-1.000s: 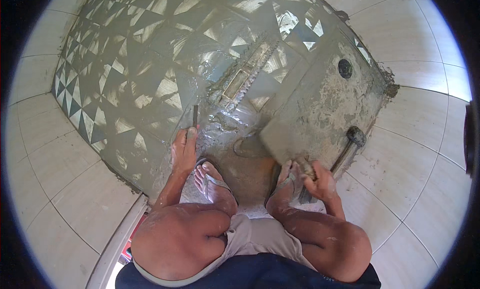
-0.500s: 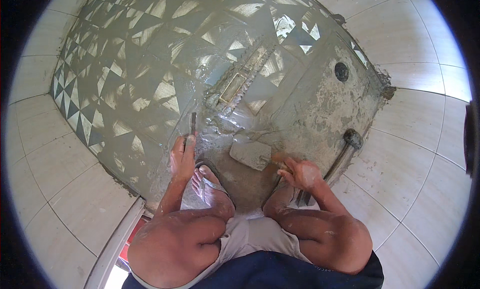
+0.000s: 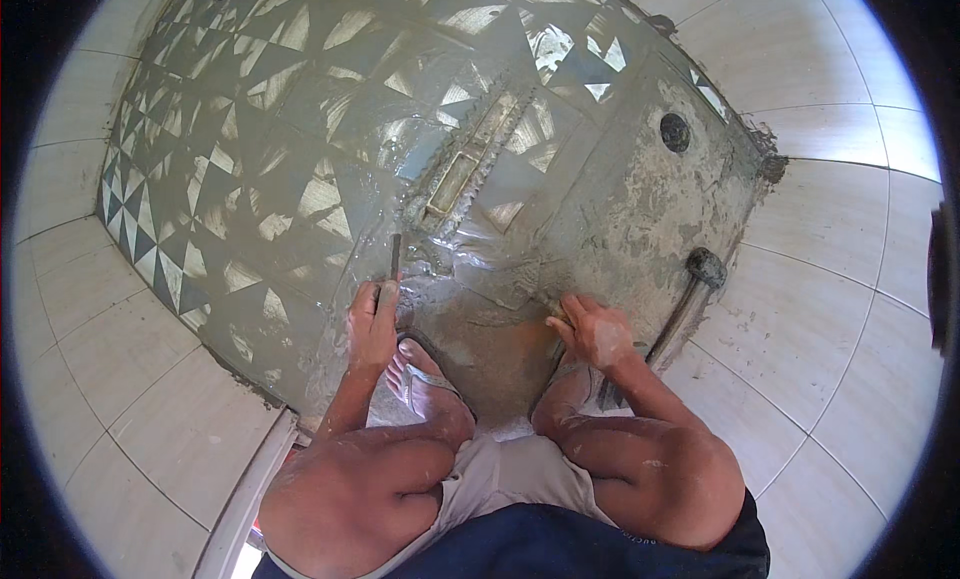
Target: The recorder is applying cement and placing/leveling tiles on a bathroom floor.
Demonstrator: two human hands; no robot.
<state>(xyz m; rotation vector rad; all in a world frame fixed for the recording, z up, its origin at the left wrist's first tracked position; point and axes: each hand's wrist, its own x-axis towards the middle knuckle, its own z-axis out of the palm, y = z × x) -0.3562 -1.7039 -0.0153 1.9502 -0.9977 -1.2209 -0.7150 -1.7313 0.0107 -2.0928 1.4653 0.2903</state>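
Note:
My left hand [image 3: 373, 324] is closed around a thin, dark, flat bar [image 3: 396, 254] that points away from me over the wet floor. My right hand [image 3: 597, 331] grips the handle of a trowel [image 3: 527, 282]. Its blade is smeared with grey cement and lies against the wet mortar [image 3: 470, 264], so its outline is hard to make out. Just beyond, a long cement-coated tool [image 3: 463, 174] with a rectangular frame at its near end rests on the patterned tiles; its exact kind cannot be told.
Grey film covers the patterned floor tiles [image 3: 230, 179]. A mallet [image 3: 706, 268] with a dark head lies at the right wall. Near it is a round dark hole [image 3: 675, 132] in rough cement. Pale wall tiles [image 3: 820, 309] rise on both sides. My sandalled feet [image 3: 425, 379] stand close in.
The trowel blade has moved forward and slightly right, down into the wet mortar. My right hand has turned and risen a little with it. My left hand has shifted slightly, still holding the bar.

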